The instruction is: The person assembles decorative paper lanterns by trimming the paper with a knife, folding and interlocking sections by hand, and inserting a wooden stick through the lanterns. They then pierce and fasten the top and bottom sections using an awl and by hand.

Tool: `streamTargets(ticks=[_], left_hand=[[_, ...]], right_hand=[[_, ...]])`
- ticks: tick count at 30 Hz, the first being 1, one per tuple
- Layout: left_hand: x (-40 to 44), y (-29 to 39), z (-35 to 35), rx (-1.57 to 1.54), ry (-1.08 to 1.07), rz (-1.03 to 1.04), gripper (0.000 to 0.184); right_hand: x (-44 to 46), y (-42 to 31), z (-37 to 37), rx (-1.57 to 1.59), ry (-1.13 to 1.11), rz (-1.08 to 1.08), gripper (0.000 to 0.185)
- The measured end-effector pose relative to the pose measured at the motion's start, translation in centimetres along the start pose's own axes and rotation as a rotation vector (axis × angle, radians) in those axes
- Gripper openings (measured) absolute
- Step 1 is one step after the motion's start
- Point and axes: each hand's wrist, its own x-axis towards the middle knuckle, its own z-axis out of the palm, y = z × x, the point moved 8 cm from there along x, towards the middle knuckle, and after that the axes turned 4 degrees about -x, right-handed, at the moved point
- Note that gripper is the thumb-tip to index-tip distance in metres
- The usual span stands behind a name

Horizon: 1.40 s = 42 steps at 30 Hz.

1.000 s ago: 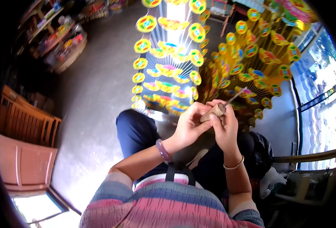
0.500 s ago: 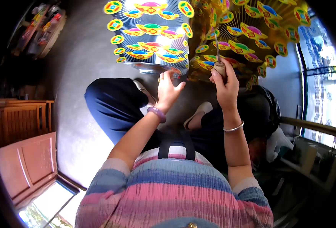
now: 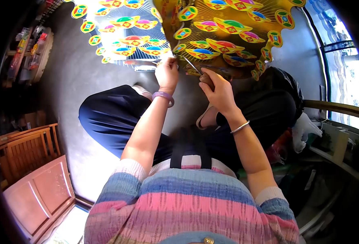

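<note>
Beneath the seated person spreads a grey floor, and beyond the knees a gold panel and a silver panel meet side by side, both patterned with bright boat-shaped and round motifs. Dark trousers cover the bent, spread legs. At the lower left are a reddish-brown panelled board and a slatted wooden chair; beside the right knee sit a black bag and, nearer the body, a smaller white plastic bag. Both forearms reach forward between the knees. The right hand angles inward, fingers wrapped around the wooden handle of a pointed tool, whose thin metal shank slants up and left toward the seam between the panels. The left hand is raised upright with curled fingers at the silver panel's lower right corner, covering part of its edge; whether they pinch it cannot be told. Smallest are the purple bangle on the left wrist and the slim silvery one on the right.
</note>
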Motion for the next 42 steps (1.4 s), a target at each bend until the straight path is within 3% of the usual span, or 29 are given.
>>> streamTargets(ticks=[3, 6, 15, 24, 42], left_hand=[[0.5, -2.5, -2.8, 0.007, 0.061, -0.090, 0.012], [0.3, -3.5, -4.4, 0.037, 0.136, -0.053, 0.008], [-0.2, -4.2, -4.2, -0.052, 0.129, -0.146, 0.008], [-0.1, -5.3, -3.6, -0.095, 0.126, -0.117, 0.012], [-0.1, -6.5, -3.0, -0.099, 0.117, -0.149, 0.010]], right_hand=[[0.1, -0.4, 2.4, -0.082, -0.062, 0.001, 0.039], [0.3, -0.1, 4.2, -0.053, -0.075, -0.012, 0.038], [0.0, 1.0, 5.7, -0.145, -0.115, 0.014, 0.038], [1.7, 1.0, 7.9, -0.153, -0.109, 0.012, 0.030], [2.3, 2.3, 9.7, -0.157, -0.137, 0.006, 0.032]])
